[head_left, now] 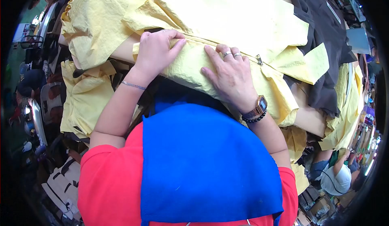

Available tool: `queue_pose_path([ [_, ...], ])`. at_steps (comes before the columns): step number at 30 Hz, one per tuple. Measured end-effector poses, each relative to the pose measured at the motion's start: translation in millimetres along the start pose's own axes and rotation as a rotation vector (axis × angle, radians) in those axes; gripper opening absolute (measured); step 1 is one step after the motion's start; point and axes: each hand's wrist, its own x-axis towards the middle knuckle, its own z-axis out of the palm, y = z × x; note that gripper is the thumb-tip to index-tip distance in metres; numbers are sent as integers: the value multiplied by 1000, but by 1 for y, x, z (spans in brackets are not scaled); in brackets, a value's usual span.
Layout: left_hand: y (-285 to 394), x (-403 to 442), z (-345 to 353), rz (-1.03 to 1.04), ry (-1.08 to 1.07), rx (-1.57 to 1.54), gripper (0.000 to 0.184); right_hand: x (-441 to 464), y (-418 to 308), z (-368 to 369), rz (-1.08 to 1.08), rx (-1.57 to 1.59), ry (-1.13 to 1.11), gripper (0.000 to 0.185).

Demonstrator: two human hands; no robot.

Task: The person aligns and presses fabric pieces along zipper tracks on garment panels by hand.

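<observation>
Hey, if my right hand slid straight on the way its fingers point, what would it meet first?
Probably the zipper strip across the yellow fabric, just ahead of your right hand, though depth is unclear.

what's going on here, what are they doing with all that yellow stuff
A person is handling yellow cloth with a zip along it. The left hand pinches the cloth by the zip, while the right hand lies spread on it. The metal slider sits just right of the right hand's fingers. Dark cloth lies farther right.
</observation>
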Motion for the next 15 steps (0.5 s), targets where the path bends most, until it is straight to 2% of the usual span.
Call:
queue_pose_path([
  [5,8,6,-9,-163,-122,-45,20,2,-1,-1,-1,11,2,54],
  [8,3,5,-4,-114,-63,-47,20,3,-1,-1,7,3,-11,54],
  [15,9,5,-6,-153,-120,13,22,13,-8,-4,-10,-22,-64,57],
])
